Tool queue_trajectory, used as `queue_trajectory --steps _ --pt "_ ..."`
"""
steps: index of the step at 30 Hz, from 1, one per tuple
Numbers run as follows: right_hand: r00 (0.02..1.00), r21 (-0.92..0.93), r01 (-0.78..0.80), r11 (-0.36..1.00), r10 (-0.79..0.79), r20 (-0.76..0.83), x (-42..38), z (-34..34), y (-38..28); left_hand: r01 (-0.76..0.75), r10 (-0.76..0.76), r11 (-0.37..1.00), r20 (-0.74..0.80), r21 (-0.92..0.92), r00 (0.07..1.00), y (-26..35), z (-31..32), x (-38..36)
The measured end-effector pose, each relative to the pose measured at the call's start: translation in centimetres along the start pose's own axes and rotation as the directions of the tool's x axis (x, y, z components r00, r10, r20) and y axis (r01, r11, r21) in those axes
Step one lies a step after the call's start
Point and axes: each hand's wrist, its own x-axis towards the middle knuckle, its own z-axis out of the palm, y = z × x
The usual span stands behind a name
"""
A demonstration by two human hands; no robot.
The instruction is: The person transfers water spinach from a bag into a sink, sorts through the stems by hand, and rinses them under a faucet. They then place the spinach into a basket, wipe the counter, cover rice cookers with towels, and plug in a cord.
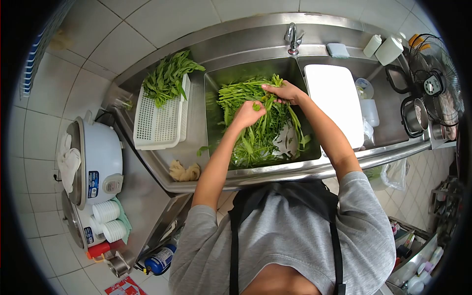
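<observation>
A heap of leafy greens with long stems, which look like water spinach, fills much of the left sink basin. Over the heap, my left hand is closed in a fist, with a bit of green showing at its fingers. My right hand is closed around stems at the heap's upper right, thumb pointing left. The two hands are close together but apart. To the left, a white perforated basket carries more greens at its far end. Stems inside both fists are mostly hidden.
A white cutting board lies across the right basin beside my right forearm. Behind the basins stands a faucet. A crumpled tan cloth lies at the front left edge. Farther right are pots and a fan.
</observation>
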Motion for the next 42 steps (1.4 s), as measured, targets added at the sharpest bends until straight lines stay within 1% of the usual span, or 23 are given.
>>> queue_trajectory --steps 2,4,6,8,9,11,13,14,16,17,19,22,24,27,30,31,32,34,35,36,39,40,42 --pt "0.997 0.066 0.065 0.996 -0.068 0.046 -0.1 -0.3 0.1 0.088 -0.062 0.970 0.119 -0.225 0.991 0.0 -0.9 -0.1" --pt "0.987 0.118 0.140 0.983 -0.147 0.059 -0.8 -0.7 -0.3 0.088 -0.023 0.929 0.179 -0.361 0.984 -0.7 -1.6 -0.2" --pt "0.984 0.095 0.164 0.982 -0.170 0.061 -1.0 -0.6 -0.8 0.096 0.020 0.866 0.226 -0.491 0.974 -1.1 -1.9 -0.3" --pt "0.983 0.072 0.177 0.982 -0.180 0.037 -1.8 -0.4 -1.6 0.127 0.028 0.829 0.267 -0.545 0.963 -1.3 -2.2 -0.2" --pt "0.981 0.027 0.192 0.981 -0.192 0.011 -1.4 -0.4 -1.5 0.143 0.032 0.808 0.286 -0.571 0.958 -1.3 -2.3 -0.2" --pt "0.975 -0.065 0.217 0.974 -0.220 -0.038 -0.2 -0.3 -1.2 0.157 0.022 0.802 0.291 -0.576 0.956 -1.2 -2.4 0.0" --pt "0.973 -0.029 0.222 0.975 -0.224 -0.062 0.5 0.2 -1.1 0.162 0.006 0.813 0.286 -0.559 0.958 -0.5 -2.6 0.0" --pt "0.971 -0.012 0.226 0.974 -0.226 -0.074 0.8 0.5 -1.0 0.140 0.000 0.834 0.254 -0.533 0.967 -0.6 -2.5 0.2" --pt "0.965 -0.082 0.230 0.970 -0.239 -0.112 0.3 1.4 -1.4 0.099 -0.008 0.873 0.189 -0.478 0.982 -0.7 -2.2 0.5" --pt "0.960 -0.117 0.232 0.966 -0.246 -0.131 0.1 1.7 -1.7 0.085 0.009 0.877 0.193 -0.474 0.981 -0.7 -2.2 0.7" --pt "0.970 -0.105 0.213 0.971 -0.223 -0.096 -0.2 1.7 -1.9 0.058 0.042 0.883 0.202 -0.466 0.979 -0.7 -2.3 0.9" --pt "0.979 -0.086 0.183 0.979 -0.189 -0.076 -0.4 1.5 -1.9 0.091 0.037 0.875 0.252 -0.475 0.967 -0.6 -2.6 0.9" --pt "0.981 -0.103 0.167 0.981 -0.176 -0.079 0.1 1.4 -1.5 0.097 0.006 0.877 0.212 -0.471 0.977 -0.7 -2.4 0.9" --pt "0.937 -0.108 0.329 0.938 -0.339 -0.084 0.8 1.7 -0.6 0.131 -0.081 0.862 0.123 -0.489 0.989 -1.3 -1.8 1.4" --pt "0.857 -0.059 0.437 0.898 -0.435 -0.274 2.6 2.1 0.8 0.171 -0.203 0.813 0.005 -0.557 0.979 -3.4 -0.9 2.0" --pt "0.891 -0.017 0.369 0.929 -0.359 -0.278 1.6 2.1 -0.1 0.180 -0.247 0.789 -0.036 -0.587 0.968 -3.7 -1.0 1.9" --pt "0.917 0.022 0.302 0.953 -0.284 -0.280 0.4 1.5 -1.3 0.238 -0.295 0.801 -0.017 -0.549 0.955 -4.1 -1.2 1.5" --pt "0.956 0.133 0.187 0.973 -0.149 -0.252 -1.1 0.7 -3.0 0.195 -0.279 0.839 -0.094 -0.508 0.956 -3.2 -1.8 0.1" --pt "0.970 0.174 0.154 0.973 -0.115 -0.215 0.7 -0.2 -1.6 0.178 -0.273 0.856 -0.131 -0.486 0.953 -3.0 -2.1 -0.4" --pt "0.975 0.161 0.122 0.979 -0.088 -0.202 0.7 -0.6 -1.6 0.027 -0.123 0.868 -0.163 -0.495 0.979 -3.7 -2.3 -0.3" --pt "0.991 0.144 0.038 0.989 -0.018 -0.135 0.6 -0.4 -1.6 -0.062 0.014 0.929 -0.132 -0.364 0.991 -4.4 -3.2 0.8" --pt "0.994 0.141 0.014 0.990 0.001 -0.110 0.1 -0.3 -2.0 -0.018 -0.025 0.920 -0.104 -0.392 0.994 -2.9 -3.6 0.6" --pt "0.993 0.047 -0.060 0.997 0.064 -0.097 -1.0 0.2 -3.0 -0.019 0.002 0.956 -0.058 -0.293 0.998 0.0 -4.0 -0.1"
